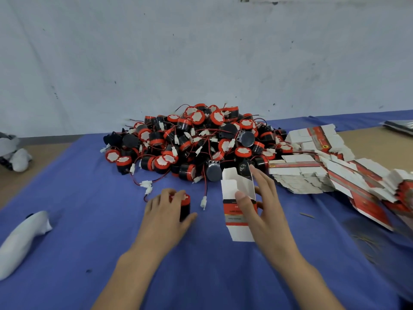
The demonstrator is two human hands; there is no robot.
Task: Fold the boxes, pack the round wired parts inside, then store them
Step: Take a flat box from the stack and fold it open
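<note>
In front of the pile of parts (196, 139), the left hand (164, 212) curled around 1 round wired part (184, 203), a rigid, probably weighty drum best held by its sides. Nearer the pile's right edge, the right hand (264, 209) pinched 1 open box (237, 220), thin card, likely light and crushable.

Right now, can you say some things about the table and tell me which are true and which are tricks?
1. The left hand grips a round part. True.
2. The right hand holds a box. True.
3. The box's top is shut. False: it stands open.
4. The flat boxes lie left of the pile. False: they lie right of it.
5. The cloth is green. False: it is blue.
</note>
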